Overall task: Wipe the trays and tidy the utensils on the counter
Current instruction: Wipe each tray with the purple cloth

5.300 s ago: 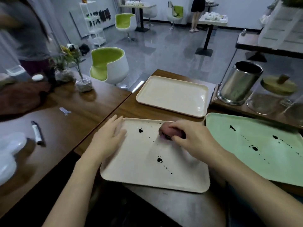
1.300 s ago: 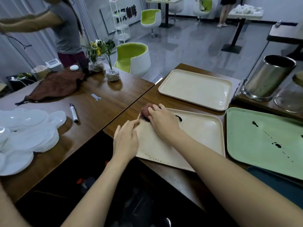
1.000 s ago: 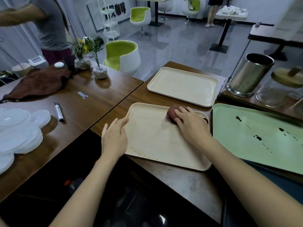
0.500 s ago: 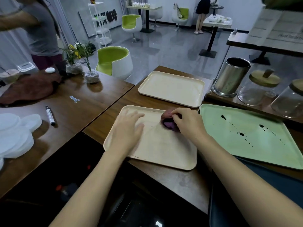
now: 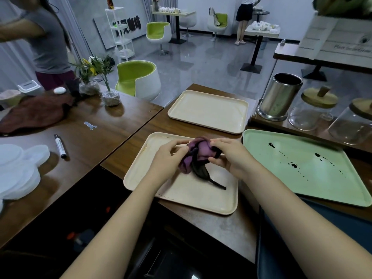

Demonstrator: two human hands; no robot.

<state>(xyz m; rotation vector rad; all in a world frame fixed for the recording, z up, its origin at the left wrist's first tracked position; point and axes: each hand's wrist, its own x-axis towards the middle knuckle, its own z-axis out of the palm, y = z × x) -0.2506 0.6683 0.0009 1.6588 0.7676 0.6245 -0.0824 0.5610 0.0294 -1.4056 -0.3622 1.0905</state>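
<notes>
Dark wood counter (image 5: 161, 125) runs away from me, joined on its left by a wooden table (image 5: 100, 141). On the counter to my right lies a pale green tray (image 5: 261, 158), spotted with black blots and dotted trails. Directly before me lies a cream tray (image 5: 191, 196), its near end hanging over the counter's edge, with a few dark specks along its near left rim. A second cream tray (image 5: 207, 111) lies beyond it, apart from it, and looks clean. Behind the green tray a steel canister (image 5: 279, 97) stands upright on a raised ledge, beside two glass jars (image 5: 310, 113) with wooden lids.

Both my hands meet over the middle of the near cream tray. My left hand (image 5: 167, 162) pinches the left side of a bunched purple cloth (image 5: 199, 154), thumb and fingertips curled onto it. My right hand (image 5: 231, 156) grips the right side, fingers wrapped over the top and thumb beneath. The cloth sits squarely between the two grips, crumpled into a ball. A dark strip of it trails down toward me, and its tip rests on the tray. Whether the ball itself touches the tray, I cannot tell.

On the table to my left, well apart from the trays, lie a stack of white lids (image 5: 18, 170) and a marker (image 5: 60, 146).
</notes>
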